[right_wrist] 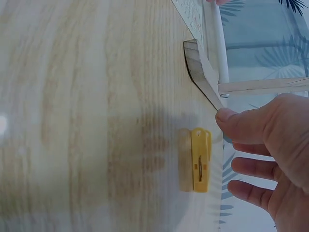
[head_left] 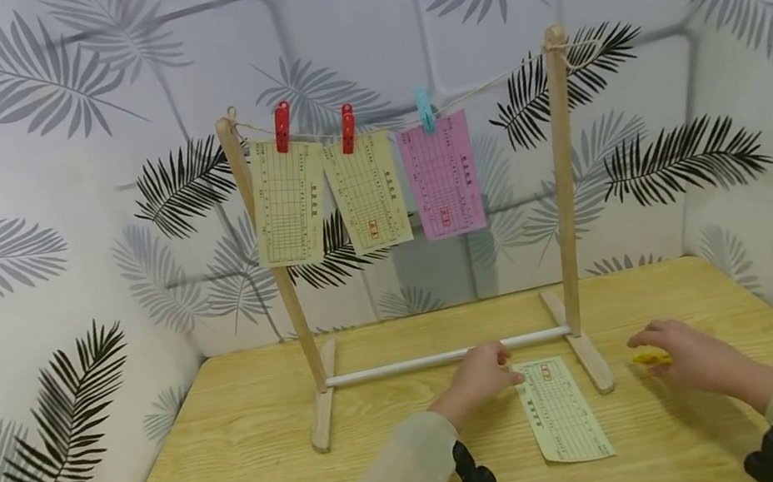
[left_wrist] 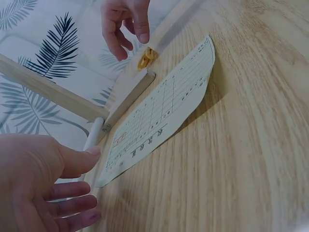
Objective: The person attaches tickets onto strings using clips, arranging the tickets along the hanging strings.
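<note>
A pale yellow printed slip [head_left: 564,415] lies on the table, its near edge curling up a little in the left wrist view. My left hand [head_left: 480,380] is at the slip's far left corner, thumb and fingers spread apart with nothing between them. To the right of the rack's foot, a yellow clothespin [right_wrist: 201,159] rests on the table. Over it hovers my right hand [head_left: 697,362], fingers loosely bent and apart from the clothespin in the right wrist view.
Behind the hands stands a wooden rack [head_left: 565,196] with a white lower rod [head_left: 406,366]. From its string hang two yellow slips [head_left: 288,206] under red clothespins [head_left: 282,127] and a pink slip [head_left: 443,177] under a blue clothespin [head_left: 425,110]. Leaf-patterned walls enclose the table.
</note>
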A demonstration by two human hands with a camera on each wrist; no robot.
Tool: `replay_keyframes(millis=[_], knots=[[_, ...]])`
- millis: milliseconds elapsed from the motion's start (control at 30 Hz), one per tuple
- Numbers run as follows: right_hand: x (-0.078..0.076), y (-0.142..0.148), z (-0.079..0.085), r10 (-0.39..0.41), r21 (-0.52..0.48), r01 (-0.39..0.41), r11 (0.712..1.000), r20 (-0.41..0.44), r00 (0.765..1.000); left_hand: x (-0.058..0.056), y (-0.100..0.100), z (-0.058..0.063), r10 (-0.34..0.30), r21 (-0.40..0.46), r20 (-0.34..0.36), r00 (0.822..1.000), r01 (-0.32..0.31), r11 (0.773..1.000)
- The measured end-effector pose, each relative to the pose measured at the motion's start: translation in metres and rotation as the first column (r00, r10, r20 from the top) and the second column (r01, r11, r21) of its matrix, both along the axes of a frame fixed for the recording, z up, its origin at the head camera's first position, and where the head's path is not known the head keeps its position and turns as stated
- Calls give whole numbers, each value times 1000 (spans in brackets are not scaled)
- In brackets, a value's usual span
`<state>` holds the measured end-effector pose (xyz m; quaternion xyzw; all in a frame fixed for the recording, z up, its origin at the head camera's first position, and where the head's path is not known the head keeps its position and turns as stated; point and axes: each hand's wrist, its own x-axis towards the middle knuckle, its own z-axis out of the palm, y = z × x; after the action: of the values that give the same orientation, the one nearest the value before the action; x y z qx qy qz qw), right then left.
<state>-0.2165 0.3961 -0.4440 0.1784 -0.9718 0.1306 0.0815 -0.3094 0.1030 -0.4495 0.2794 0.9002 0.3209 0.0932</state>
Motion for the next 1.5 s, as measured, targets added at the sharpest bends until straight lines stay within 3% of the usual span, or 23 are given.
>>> replay_keyframes(millis=[300,567,800,1100,1500], knots=[[3,0,-11,-28,-23,28,999,-37,999,-6,10,-12,65,-100,-98,993,-75,992],[2,0,-15,-52,-52,51,997,-3,999,-1,14,-15,81,-140,-165,983,-105,985],[0,-1,-19,-71,-30,70,997,-23,997,0,14,-19,84,-167,-223,971,-123,978],[-6,-1,-22,-86,15,86,996,-13,996,0,17,-27,98,-151,-216,971,-133,980],[-8,-3,-22,-91,55,91,994,-1,996,-4,15,-29,98,16,-126,987,-97,995]])
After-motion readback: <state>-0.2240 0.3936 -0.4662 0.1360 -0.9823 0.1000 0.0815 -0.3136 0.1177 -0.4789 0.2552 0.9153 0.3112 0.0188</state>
